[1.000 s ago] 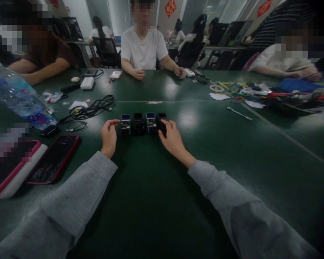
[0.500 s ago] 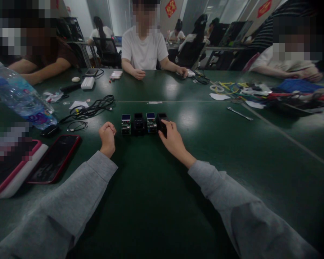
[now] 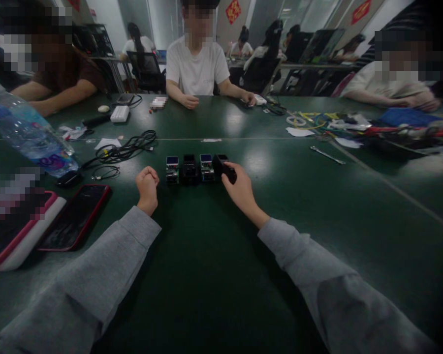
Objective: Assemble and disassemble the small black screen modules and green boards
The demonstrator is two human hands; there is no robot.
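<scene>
On green table [image 3: 206,275], four modules [image 3: 189,169]; right hand [image 3: 239,189] grips one.

Both arms in long grey sleeves, soft sweatshirt-type fabric w/ a slightly fuzzy, matte finish. Left sleeve [image 3: 96,280] & right sleeve [image 3: 317,275] look the same: loose fit, folds & creases along forearms, plain cuffs ending at wrists. No logos, stripes or prints visible. Left hand [image 3: 146,185] & right hand [image 3: 239,189] bare: no gloves, rings or watch seen.

Head view, forward-down over table [image 3: 214,275]
</scene>
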